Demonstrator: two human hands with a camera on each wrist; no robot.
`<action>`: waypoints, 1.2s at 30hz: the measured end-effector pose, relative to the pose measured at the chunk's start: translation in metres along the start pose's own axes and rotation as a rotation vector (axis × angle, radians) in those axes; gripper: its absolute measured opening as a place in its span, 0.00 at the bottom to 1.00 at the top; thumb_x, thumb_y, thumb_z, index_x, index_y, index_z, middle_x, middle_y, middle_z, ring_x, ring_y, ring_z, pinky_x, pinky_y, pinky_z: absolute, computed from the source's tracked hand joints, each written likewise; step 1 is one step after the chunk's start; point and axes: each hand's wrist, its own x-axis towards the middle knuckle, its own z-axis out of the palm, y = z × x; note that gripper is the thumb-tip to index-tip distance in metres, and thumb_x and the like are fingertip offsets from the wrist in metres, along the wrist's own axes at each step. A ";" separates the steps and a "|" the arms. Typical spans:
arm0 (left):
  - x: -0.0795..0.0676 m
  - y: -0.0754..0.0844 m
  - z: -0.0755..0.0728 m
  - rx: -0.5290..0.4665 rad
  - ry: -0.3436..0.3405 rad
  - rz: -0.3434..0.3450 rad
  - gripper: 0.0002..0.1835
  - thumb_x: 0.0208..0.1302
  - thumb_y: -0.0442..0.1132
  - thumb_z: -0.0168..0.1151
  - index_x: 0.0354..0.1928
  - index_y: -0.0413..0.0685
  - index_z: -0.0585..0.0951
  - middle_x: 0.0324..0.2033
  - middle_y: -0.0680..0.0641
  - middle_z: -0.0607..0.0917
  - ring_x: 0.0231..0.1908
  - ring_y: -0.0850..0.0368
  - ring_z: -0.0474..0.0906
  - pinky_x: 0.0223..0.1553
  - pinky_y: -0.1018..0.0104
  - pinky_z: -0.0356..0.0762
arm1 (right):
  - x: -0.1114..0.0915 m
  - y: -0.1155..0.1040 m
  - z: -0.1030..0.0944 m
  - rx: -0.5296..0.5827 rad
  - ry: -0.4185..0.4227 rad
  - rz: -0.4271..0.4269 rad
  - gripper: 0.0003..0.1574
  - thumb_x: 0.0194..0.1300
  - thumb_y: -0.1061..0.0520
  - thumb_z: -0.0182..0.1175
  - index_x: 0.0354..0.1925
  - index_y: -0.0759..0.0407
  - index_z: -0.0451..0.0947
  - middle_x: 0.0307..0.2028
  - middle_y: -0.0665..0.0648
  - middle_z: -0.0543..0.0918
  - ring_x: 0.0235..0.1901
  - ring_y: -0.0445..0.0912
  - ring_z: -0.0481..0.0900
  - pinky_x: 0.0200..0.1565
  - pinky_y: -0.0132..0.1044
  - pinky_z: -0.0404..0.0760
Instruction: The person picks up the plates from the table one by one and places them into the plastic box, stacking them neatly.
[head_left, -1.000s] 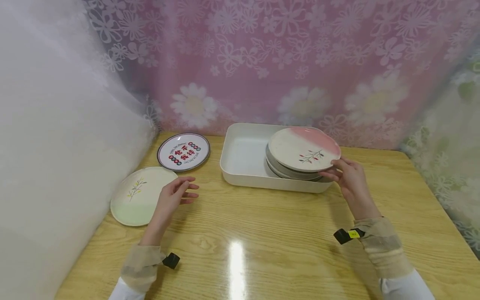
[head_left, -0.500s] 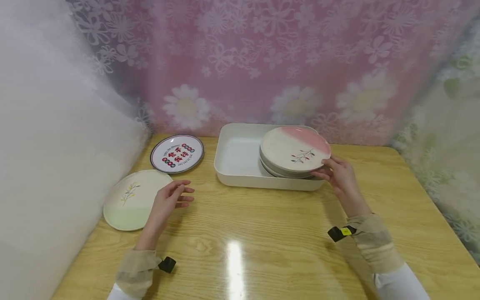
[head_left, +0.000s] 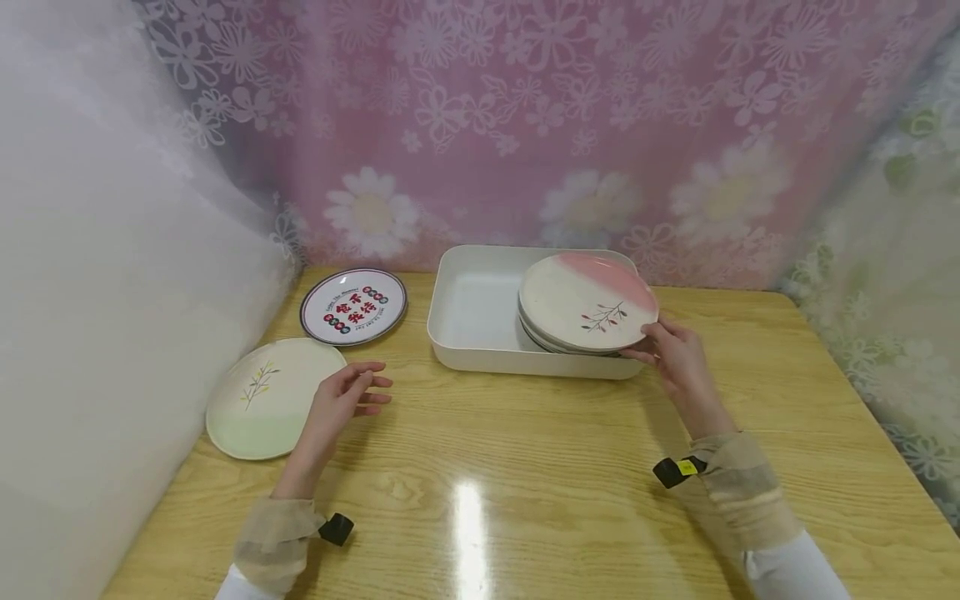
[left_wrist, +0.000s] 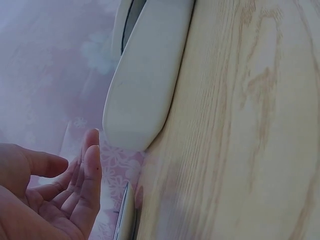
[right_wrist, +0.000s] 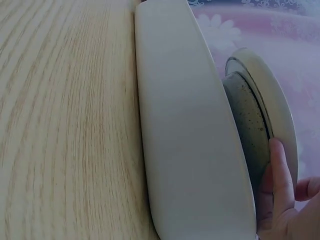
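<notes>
A cream plate with a pink edge and a leafy sprig (head_left: 577,292) tops a stack of plates at the right end of a white rectangular bin (head_left: 480,360). My right hand (head_left: 681,367) pinches its near right rim, thumb above and fingers beneath. In the right wrist view, the fingers (right_wrist: 282,175) press under the rim, beside a darker plate (right_wrist: 247,120) lower in the stack. My left hand (head_left: 341,404) hovers with relaxed fingers, holding nothing, over the right edge of a cream and green plate (head_left: 255,417). In the left wrist view the left fingers (left_wrist: 90,180) are loosely bent.
A white plate with a dark rim and red lettering (head_left: 330,321) lies behind the green one at the back left. The wooden table (head_left: 555,483) reaches back to a pink floral curtain (head_left: 480,167). A pale cloth (head_left: 150,250) hangs along the left side.
The view has shifted slightly, moving everything a little left. The pink-edged plate's near edge has dropped slightly with my right hand on it. My left hand stays nearly still.
</notes>
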 end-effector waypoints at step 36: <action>-0.018 -0.002 -0.084 0.310 0.452 0.014 0.19 0.79 0.43 0.50 0.61 0.38 0.79 0.43 0.39 0.88 0.28 0.73 0.82 0.31 0.78 0.83 | -0.003 0.021 -0.015 -0.166 0.189 -0.178 0.32 0.77 0.62 0.52 0.74 0.66 0.62 0.35 0.49 0.73 0.26 0.37 0.74 0.27 0.26 0.83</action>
